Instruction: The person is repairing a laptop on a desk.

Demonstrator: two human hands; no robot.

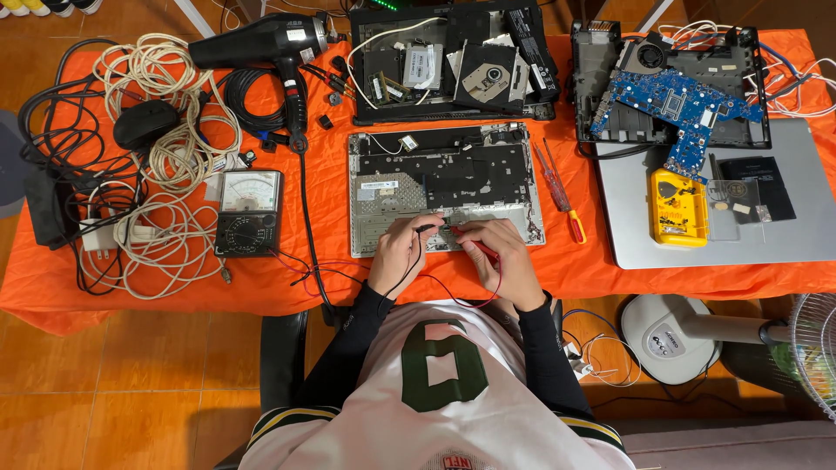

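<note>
An opened grey laptop base (pixel 446 187) lies in the middle of the orange-covered table (pixel 610 270). My left hand (pixel 399 254) pinches a black test probe (pixel 424 229) at the base's front edge. My right hand (pixel 505 261) grips a red test probe (pixel 475 246) beside it, tips close together. Thin red and black leads run left from my hands to an analogue multimeter (pixel 249 211).
A black hair dryer (pixel 261 43) and coiled white cables (pixel 170 148) fill the left side. Two more dismantled laptops (pixel 453 61) sit at the back, one with a blue circuit board (pixel 675 104). A red screwdriver (pixel 562 196), a yellow case (pixel 677 207) and a closed silver laptop (pixel 784 235) lie to the right.
</note>
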